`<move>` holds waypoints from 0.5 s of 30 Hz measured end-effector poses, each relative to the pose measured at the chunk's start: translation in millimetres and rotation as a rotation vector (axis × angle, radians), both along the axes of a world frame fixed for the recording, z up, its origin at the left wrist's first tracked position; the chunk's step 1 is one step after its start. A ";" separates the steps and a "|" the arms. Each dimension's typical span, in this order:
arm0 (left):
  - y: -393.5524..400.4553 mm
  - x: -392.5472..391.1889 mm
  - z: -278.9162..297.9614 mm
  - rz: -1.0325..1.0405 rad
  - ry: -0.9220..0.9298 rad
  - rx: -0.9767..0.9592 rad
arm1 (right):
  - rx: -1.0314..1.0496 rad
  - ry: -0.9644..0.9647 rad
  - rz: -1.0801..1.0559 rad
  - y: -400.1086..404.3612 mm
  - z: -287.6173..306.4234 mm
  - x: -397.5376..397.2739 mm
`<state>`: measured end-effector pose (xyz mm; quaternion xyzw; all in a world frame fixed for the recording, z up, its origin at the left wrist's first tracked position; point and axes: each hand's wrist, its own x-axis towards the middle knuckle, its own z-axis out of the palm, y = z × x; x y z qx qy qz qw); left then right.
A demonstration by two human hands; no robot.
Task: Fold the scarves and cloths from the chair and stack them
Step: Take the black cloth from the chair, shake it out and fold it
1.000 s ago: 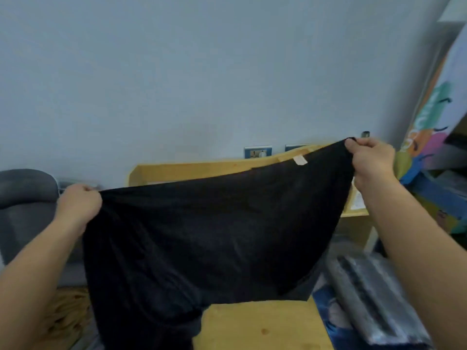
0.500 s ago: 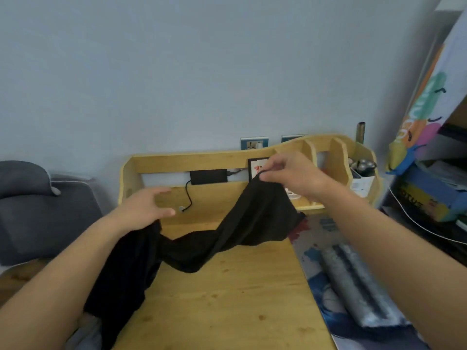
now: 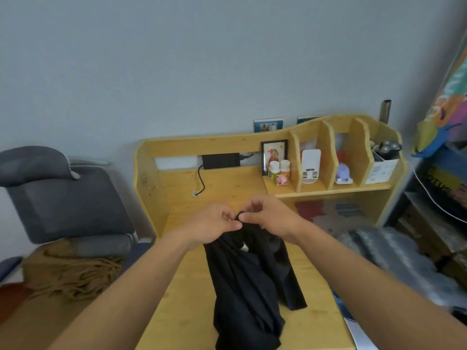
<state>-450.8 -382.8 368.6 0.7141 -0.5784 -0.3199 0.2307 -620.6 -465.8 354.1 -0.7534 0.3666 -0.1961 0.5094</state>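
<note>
**Bringing the two corners together: first fold made**

Meeting above the middle of the counter [image 3: 192,306], the left hand [image 3: 211,224] and right hand [image 3: 269,215] now pinch the top corners of the black cloth [image 3: 249,284] between thumb and curled fingers, knuckle to knuckle. A second ago the same cloth was stretched wide in the air between hands held far apart; half a second ago the right hand was already swinging its corner toward the left. The cloth now hangs doubled from the joined corners, its lower part bunched on the near counter. This suggests the first halving fold is done, though the hanging layers look uneven and would likely need smoothing before another fold. A brown fringed scarf [image 3: 73,275] waits on the grey chair [image 3: 63,205] at left. No finished stack is visible.
</note>
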 end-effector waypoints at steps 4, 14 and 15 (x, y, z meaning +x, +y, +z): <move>3.3 -3.8 -0.1 0.024 0.091 0.013 | 0.016 0.009 -0.045 -4.0 -2.1 -11.9; -22.4 87.2 140.1 0.541 -0.016 -0.894 | -0.415 -0.647 -1.043 -101.6 120.0 -90.5; -22.9 85.3 150.3 0.433 -0.064 -0.775 | -0.393 -0.754 -0.977 -104.4 131.0 -88.1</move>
